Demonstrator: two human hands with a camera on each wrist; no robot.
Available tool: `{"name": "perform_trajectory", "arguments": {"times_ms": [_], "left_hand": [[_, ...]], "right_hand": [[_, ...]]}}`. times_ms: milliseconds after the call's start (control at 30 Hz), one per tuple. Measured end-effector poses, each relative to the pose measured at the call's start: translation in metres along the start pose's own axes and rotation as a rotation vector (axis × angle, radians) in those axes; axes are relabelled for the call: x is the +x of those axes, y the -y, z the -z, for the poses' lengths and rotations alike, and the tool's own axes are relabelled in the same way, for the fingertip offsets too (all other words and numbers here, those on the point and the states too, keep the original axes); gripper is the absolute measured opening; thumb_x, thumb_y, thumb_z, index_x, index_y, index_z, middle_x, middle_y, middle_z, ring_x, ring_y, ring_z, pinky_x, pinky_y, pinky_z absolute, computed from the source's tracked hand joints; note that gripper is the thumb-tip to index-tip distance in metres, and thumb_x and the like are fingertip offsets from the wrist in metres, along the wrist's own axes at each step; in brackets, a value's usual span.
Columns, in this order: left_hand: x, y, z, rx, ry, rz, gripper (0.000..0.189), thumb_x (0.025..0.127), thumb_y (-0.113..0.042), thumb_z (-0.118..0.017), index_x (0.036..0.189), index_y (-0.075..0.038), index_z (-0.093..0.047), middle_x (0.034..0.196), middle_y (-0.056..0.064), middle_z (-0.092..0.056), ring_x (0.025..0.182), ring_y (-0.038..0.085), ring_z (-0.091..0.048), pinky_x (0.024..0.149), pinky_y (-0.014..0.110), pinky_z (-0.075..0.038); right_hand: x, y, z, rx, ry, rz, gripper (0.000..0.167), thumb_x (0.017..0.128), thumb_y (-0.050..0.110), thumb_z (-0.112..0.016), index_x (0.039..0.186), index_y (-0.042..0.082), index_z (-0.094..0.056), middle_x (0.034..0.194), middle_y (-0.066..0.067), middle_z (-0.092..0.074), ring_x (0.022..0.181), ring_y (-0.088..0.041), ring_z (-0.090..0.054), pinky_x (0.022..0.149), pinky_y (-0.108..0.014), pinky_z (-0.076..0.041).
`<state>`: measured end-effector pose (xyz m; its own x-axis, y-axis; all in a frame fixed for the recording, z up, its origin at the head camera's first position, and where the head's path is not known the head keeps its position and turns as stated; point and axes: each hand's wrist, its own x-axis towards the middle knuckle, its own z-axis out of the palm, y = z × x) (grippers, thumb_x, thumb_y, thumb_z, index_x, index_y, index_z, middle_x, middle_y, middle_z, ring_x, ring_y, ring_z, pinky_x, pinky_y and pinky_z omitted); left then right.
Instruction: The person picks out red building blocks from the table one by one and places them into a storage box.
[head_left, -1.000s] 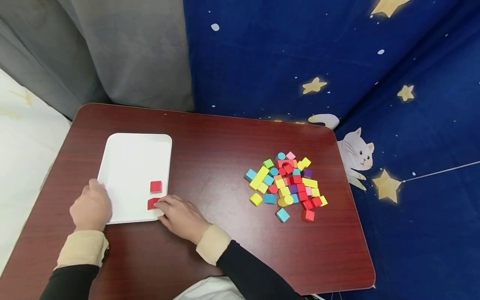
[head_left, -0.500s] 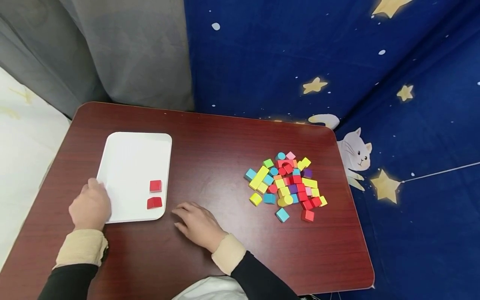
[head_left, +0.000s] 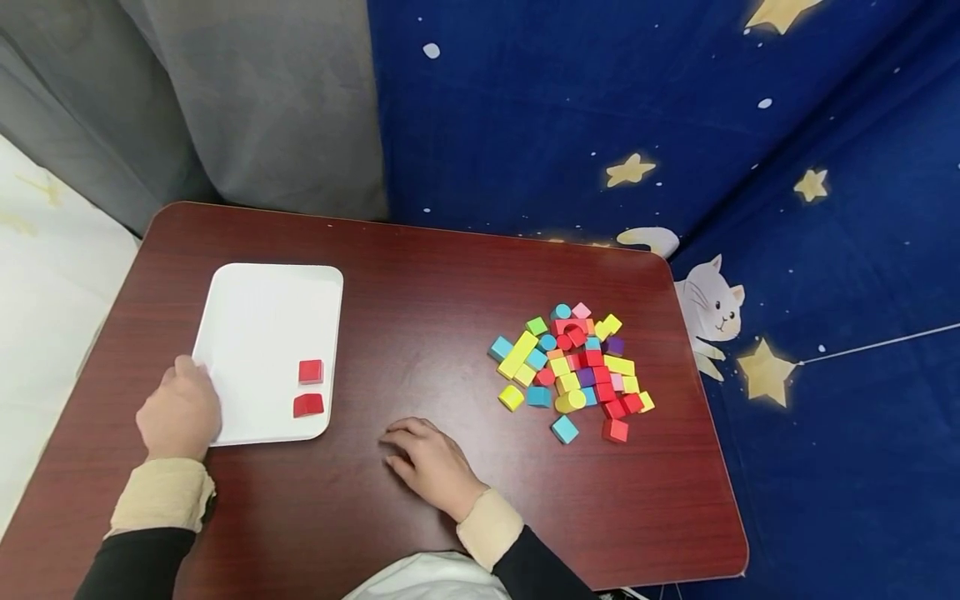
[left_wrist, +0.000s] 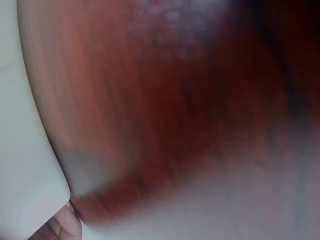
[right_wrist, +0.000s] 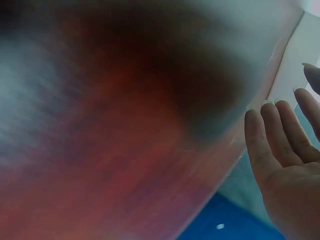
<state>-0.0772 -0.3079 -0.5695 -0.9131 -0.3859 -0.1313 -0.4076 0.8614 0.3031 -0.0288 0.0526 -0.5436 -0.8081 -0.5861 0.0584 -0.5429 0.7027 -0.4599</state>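
A white tray (head_left: pixel 262 321) lies at the left of the table, and my left hand (head_left: pixel 180 408) grips its near left edge. In the left wrist view a bit of the curled fingers (left_wrist: pixel 68 222) shows at the lower corner of the tray (left_wrist: pixel 27 145). Two red blocks sit near the tray's right side: a square-looking block (head_left: pixel 311 372) and, closer to me, a block with a slightly arched top edge (head_left: pixel 308 406). My right hand (head_left: pixel 435 462) hovers over the table between tray and pile, holding nothing. Its fingers look loosely extended in the right wrist view.
A pile of coloured wooden blocks (head_left: pixel 570 367) covers the right part of the dark red table (head_left: pixel 420 317). A blue block (head_left: pixel 565 430) and a red block (head_left: pixel 616 431) lie at its near side. Grey and blue curtains hang behind the table.
My right hand has let go of the nearer red block on the tray and moved right, off the tray. My left hand has stayed on the tray's edge.
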Motion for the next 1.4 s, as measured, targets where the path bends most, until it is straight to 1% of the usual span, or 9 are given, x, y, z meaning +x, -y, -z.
{"name": "perform_trajectory", "arguments": {"times_ms": [100, 167, 333, 467, 700, 1000, 1100, 1233, 1400], "left_hand": [[-0.001, -0.001, 0.002, 0.004, 0.020, 0.004, 0.037, 0.109, -0.021, -0.028, 0.106, 0.014, -0.040, 0.082, 0.034, -0.052, 0.062, 0.058, -0.057, 0.044, 0.053, -0.038], [-0.001, -0.002, 0.002, 0.005, 0.024, 0.005, 0.037, 0.109, -0.021, -0.028, 0.106, 0.014, -0.040, 0.083, 0.034, -0.052, 0.062, 0.058, -0.057, 0.045, 0.053, -0.038], [-0.001, -0.001, 0.002, 0.001, 0.029, 0.009, 0.037, 0.109, -0.022, -0.028, 0.107, 0.013, -0.041, 0.084, 0.034, -0.052, 0.064, 0.059, -0.058, 0.046, 0.054, -0.039], [-0.001, 0.000, 0.002, 0.003, 0.045, 0.019, 0.038, 0.109, -0.022, -0.027, 0.108, 0.013, -0.040, 0.086, 0.035, -0.051, 0.067, 0.059, -0.058, 0.047, 0.055, -0.039], [0.000, 0.002, 0.003, 0.022, 0.071, 0.021, 0.039, 0.109, -0.022, -0.026, 0.110, 0.015, -0.040, 0.086, 0.034, -0.052, 0.067, 0.058, -0.058, 0.047, 0.054, -0.040], [0.001, 0.003, 0.001, 0.030, 0.049, 0.017, 0.039, 0.109, -0.021, -0.028, 0.107, 0.016, -0.041, 0.080, 0.033, -0.051, 0.061, 0.055, -0.058, 0.046, 0.053, -0.040], [0.001, 0.002, 0.000, 0.027, 0.040, 0.014, 0.039, 0.109, -0.021, -0.029, 0.107, 0.015, -0.041, 0.079, 0.033, -0.052, 0.061, 0.055, -0.058, 0.045, 0.053, -0.040], [0.002, 0.002, -0.001, 0.021, 0.038, 0.013, 0.039, 0.109, -0.021, -0.029, 0.107, 0.015, -0.041, 0.080, 0.033, -0.052, 0.061, 0.055, -0.058, 0.045, 0.053, -0.039], [0.002, 0.001, -0.001, 0.026, 0.052, 0.020, 0.039, 0.109, -0.022, -0.028, 0.108, 0.015, -0.041, 0.083, 0.034, -0.052, 0.064, 0.056, -0.058, 0.046, 0.053, -0.040]], "right_hand": [[-0.010, -0.006, 0.002, 0.074, -0.019, -0.042, 0.025, 0.095, 0.026, -0.072, 0.120, 0.019, -0.072, 0.126, 0.006, -0.067, 0.119, -0.008, -0.065, 0.096, -0.023, -0.053], [-0.016, -0.011, 0.004, 0.088, -0.030, -0.062, 0.024, 0.095, 0.025, -0.072, 0.119, 0.020, -0.073, 0.125, 0.006, -0.067, 0.119, -0.008, -0.065, 0.096, -0.024, -0.053], [-0.032, -0.023, 0.005, 0.063, -0.052, -0.100, 0.022, 0.095, 0.024, -0.071, 0.116, 0.020, -0.073, 0.123, 0.008, -0.068, 0.115, -0.008, -0.066, 0.092, -0.025, -0.054], [-0.044, -0.030, 0.005, 0.065, -0.066, -0.120, 0.020, 0.095, 0.024, -0.072, 0.114, 0.019, -0.074, 0.120, 0.007, -0.069, 0.112, -0.008, -0.066, 0.091, -0.026, -0.055], [-0.064, -0.039, 0.009, 0.082, -0.128, -0.157, 0.019, 0.093, 0.022, -0.075, 0.111, 0.018, -0.076, 0.117, 0.006, -0.070, 0.109, -0.009, -0.067, 0.090, -0.027, -0.056], [-0.084, -0.053, 0.014, 0.099, -0.195, -0.205, 0.018, 0.090, 0.019, -0.077, 0.108, 0.017, -0.076, 0.113, 0.006, -0.070, 0.107, -0.010, -0.068, 0.088, -0.030, -0.057], [-0.091, -0.058, 0.015, 0.093, -0.220, -0.223, 0.021, 0.089, 0.018, -0.078, 0.110, 0.017, -0.075, 0.111, 0.007, -0.071, 0.106, -0.010, -0.068, 0.088, -0.030, -0.057], [-0.101, -0.063, 0.017, 0.091, -0.245, -0.262, 0.027, 0.088, 0.016, -0.079, 0.114, 0.017, -0.073, 0.111, 0.008, -0.070, 0.104, -0.009, -0.069, 0.087, -0.030, -0.057], [-0.112, -0.068, 0.020, 0.110, -0.276, -0.315, 0.026, 0.088, 0.015, -0.079, 0.113, 0.018, -0.074, 0.109, 0.009, -0.071, 0.099, -0.005, -0.070, 0.083, -0.026, -0.057]]}}
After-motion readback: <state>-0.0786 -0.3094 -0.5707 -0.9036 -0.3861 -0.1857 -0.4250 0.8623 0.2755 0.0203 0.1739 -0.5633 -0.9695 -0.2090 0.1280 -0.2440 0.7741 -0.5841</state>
